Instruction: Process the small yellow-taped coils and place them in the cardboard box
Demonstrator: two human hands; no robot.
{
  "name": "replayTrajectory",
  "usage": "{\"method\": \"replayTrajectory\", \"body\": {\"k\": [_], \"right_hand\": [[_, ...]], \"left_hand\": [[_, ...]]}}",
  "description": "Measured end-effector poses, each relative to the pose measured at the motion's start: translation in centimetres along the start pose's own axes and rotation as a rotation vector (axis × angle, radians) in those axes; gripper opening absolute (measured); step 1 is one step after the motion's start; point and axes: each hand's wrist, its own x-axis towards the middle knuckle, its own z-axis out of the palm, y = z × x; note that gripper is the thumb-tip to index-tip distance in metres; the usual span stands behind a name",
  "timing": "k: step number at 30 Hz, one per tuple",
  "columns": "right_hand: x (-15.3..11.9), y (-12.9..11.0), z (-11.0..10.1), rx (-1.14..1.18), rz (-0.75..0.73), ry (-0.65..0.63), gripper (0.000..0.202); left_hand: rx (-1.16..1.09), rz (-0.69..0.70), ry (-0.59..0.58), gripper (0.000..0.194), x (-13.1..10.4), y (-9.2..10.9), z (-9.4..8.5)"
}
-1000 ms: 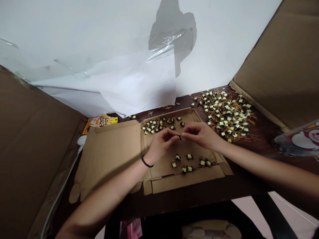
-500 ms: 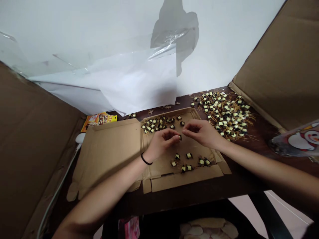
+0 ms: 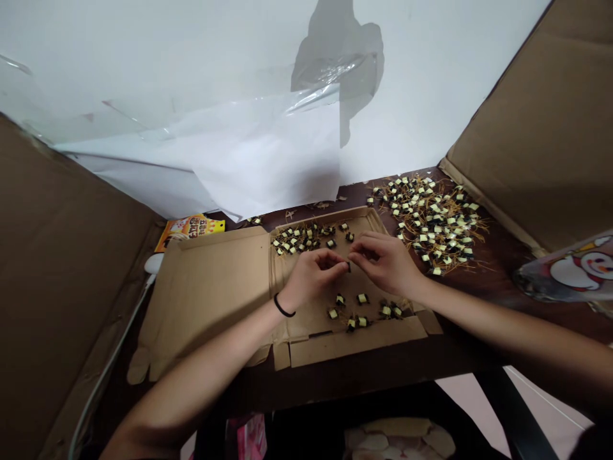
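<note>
My left hand [image 3: 316, 276], a black band on its wrist, pinches a small dark component [image 3: 348, 267] over the open cardboard box [image 3: 306, 294]. Close against its fingertips is my right hand [image 3: 383, 259], thumb and forefinger pinched together; whatever lies between them is too small to make out. Behind the hands, a cluster of small black parts with pale yellow tops [image 3: 297, 239] fills the back left of the box. Several more such parts [image 3: 363, 298] lie scattered nearer its front edge.
A big pile of the same parts with orange wires [image 3: 433, 217] covers the table at the back right. A clear container with a snowman print [image 3: 569, 271] lies at the right. Left are a snack packet [image 3: 191, 229], a white cable [image 3: 115, 361] and a cardboard wall [image 3: 57, 275].
My right hand has moved slightly down and left, so its fingertips now meet those of my left hand. My left hand has shifted a little right with the component.
</note>
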Motion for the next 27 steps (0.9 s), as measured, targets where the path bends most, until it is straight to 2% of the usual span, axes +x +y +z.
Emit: {"method": "replayTrajectory", "body": {"k": [7,11,17,27], "right_hand": [[-0.4,-0.2,0.3,0.019,-0.097,0.019,0.017],[-0.1,0.2,0.0,0.103,-0.023,-0.016,0.015],[0.5,1.0,-0.2,0.148,0.103,-0.057,0.016],[0.6,1.0,-0.4,0.139,0.108,-0.075,0.019]], "left_hand": [[-0.012,-0.011,0.117,0.016,0.0,-0.2,0.5],[-0.107,-0.009,0.208,0.015,-0.1,-0.6,0.7],[-0.159,0.032,0.205,0.016,-0.2,-0.9,0.6],[-0.158,0.073,0.162,0.015,-0.2,-1.1,0.6]]}}
